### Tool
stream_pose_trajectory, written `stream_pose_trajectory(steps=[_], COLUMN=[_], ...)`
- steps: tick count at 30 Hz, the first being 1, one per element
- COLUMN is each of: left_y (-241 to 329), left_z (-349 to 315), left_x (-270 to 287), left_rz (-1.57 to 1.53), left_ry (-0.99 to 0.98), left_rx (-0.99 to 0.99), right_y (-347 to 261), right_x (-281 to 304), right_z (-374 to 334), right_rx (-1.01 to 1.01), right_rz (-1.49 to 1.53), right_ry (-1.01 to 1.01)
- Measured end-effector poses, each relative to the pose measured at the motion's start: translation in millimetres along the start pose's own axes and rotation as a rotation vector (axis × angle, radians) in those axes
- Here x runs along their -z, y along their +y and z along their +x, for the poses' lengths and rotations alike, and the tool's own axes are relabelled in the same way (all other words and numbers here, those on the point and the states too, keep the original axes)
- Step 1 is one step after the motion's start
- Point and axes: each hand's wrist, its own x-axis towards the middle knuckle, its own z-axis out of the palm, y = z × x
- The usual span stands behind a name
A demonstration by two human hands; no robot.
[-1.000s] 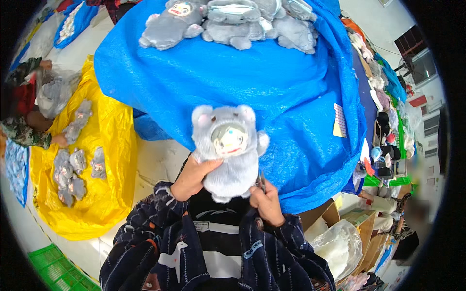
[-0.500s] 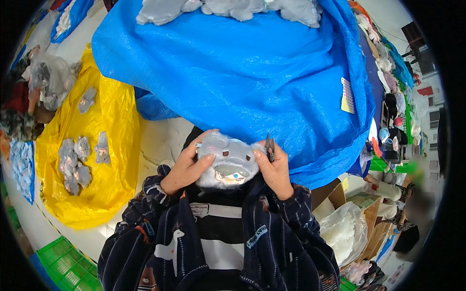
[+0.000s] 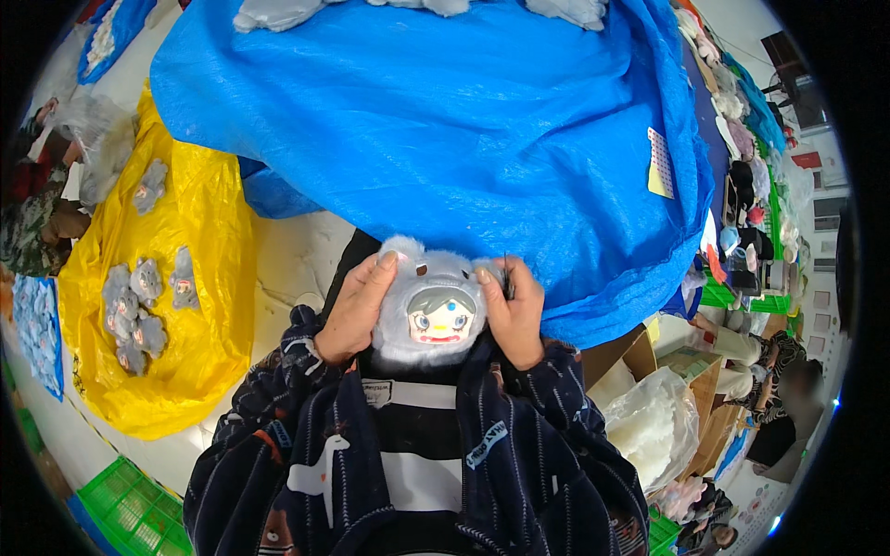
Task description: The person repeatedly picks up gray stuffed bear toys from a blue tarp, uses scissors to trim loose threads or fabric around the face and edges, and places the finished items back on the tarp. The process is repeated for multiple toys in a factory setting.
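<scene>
A grey plush doll head (image 3: 434,310) with small ears and a shiny doll face is held upright in front of my chest, its face turned toward me. My left hand (image 3: 356,311) grips its left side, the thumb pressed on the fur near one ear. On the opposite side my right hand (image 3: 515,317) grips the plush near the other ear. Dark pointed snips (image 3: 507,281) show as a thin sliver, tucked in my right hand's fingers; most of the tool is hidden.
Blue sheeting (image 3: 417,139) spreads ahead, with grey plush pieces (image 3: 278,11) at its far edge. Several small grey plush toys (image 3: 130,306) lie on a yellow sheet (image 3: 209,343) to the left. At right stand a cardboard box (image 3: 616,357) and a clear bag of white stuffing (image 3: 654,431).
The plush has turned upright, so its whole doll face now shows rather than being tipped and foreshortened. Both hands have shifted their hold near the ears, and the snips show less.
</scene>
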Motion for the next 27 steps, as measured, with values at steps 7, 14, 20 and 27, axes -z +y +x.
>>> stream_pose_trajectory(steps=[7,14,20,27], left_y=[4.9,10.1,3.7,-23.3], left_z=[1.7,7.4,15.1,-28.1], left_x=[0.0,-3.4,4.8,31.1], left_rz=[0.130,0.080,-0.046,0.246], left_ry=[0.042,0.030,-0.007,-0.289], left_rx=[-0.111,-0.015,0.062,0.033], right_y=[-31.3,-8.7,-2.2,3.4], right_x=[33.8,14.2,11.6,7.7], right_z=[9.4,10.0,7.1,4.7], right_rx=[-0.105,-0.582,-0.150,-0.265], right_rz=[0.128,0.882,0.328,0.355], right_ry=[-0.151,-0.108,-0.204,-0.287])
